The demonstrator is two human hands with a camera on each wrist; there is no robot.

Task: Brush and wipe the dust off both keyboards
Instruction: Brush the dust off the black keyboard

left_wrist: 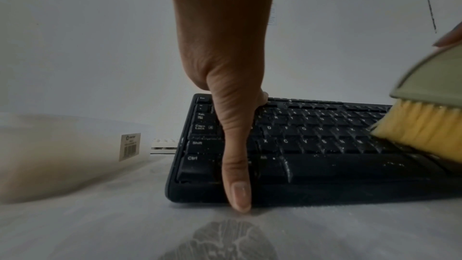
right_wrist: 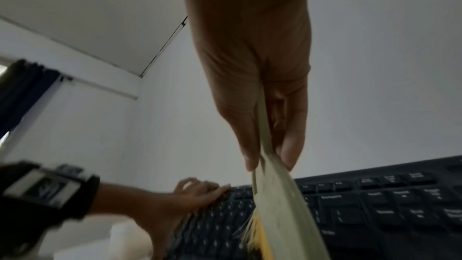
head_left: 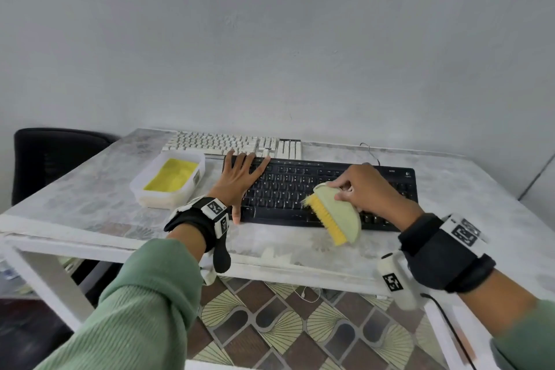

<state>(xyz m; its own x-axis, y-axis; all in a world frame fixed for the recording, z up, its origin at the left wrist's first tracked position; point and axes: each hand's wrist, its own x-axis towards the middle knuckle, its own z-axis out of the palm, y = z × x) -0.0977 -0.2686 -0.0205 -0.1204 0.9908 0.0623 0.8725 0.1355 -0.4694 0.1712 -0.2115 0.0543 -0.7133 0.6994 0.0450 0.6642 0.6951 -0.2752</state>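
A black keyboard [head_left: 330, 189] lies across the middle of the table, with white specks among its keys [left_wrist: 325, 135]. Behind it sits a white keyboard [head_left: 228, 143]. My left hand [head_left: 240, 180] lies flat with spread fingers on the black keyboard's left end, thumb [left_wrist: 236, 175] down over its front edge. My right hand [head_left: 363, 189] pinches the pale green back of a brush [head_left: 339, 213] with yellow bristles [left_wrist: 420, 126], which touch the keys near the middle. In the right wrist view the brush [right_wrist: 282, 205] hangs between thumb and fingers above the black keyboard [right_wrist: 375, 205].
A translucent plastic tub [head_left: 168, 182] with a yellow cloth [head_left: 172, 179] inside stands left of the black keyboard. A black chair [head_left: 51, 156] stands beyond the table's left end. A cable [head_left: 371, 152] runs behind the keyboard. The wall is close behind the table.
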